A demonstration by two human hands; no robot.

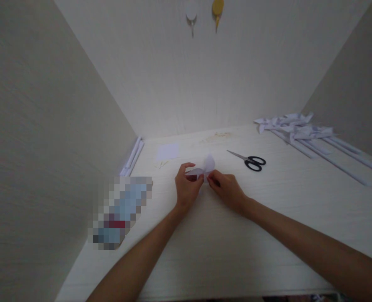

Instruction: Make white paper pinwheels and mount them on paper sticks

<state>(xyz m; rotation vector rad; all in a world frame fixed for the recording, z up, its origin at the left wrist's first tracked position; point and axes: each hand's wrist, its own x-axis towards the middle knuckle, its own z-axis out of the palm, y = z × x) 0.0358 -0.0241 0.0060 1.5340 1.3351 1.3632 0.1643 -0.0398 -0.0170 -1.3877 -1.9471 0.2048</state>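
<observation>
A small piece of white paper (pixel 209 162) with curved, raised flaps is between my two hands at the middle of the table. My left hand (pixel 187 184) is closed on its left side, thumb and fingers pinching it. From the right, my right hand (pixel 225 186) pinches the paper close to its centre, fingertips almost meeting the left thumb. Parts of the paper are hidden behind the fingers. Scissors (pixel 249 160) with black handles lie a little beyond my right hand, blades pointing left. Behind my left hand is a flat square of white paper (pixel 168 151).
Thin pale sticks (pixel 161 164) lie near the paper square. Rolled white paper tubes (pixel 132 156) rest against the left wall. Paper pinwheel-like pieces with long paper tubes (pixel 311 130) are piled at the right. A blurred-out object (pixel 123 212) lies at left. Two hooks (pixel 218 7) hang on the back wall.
</observation>
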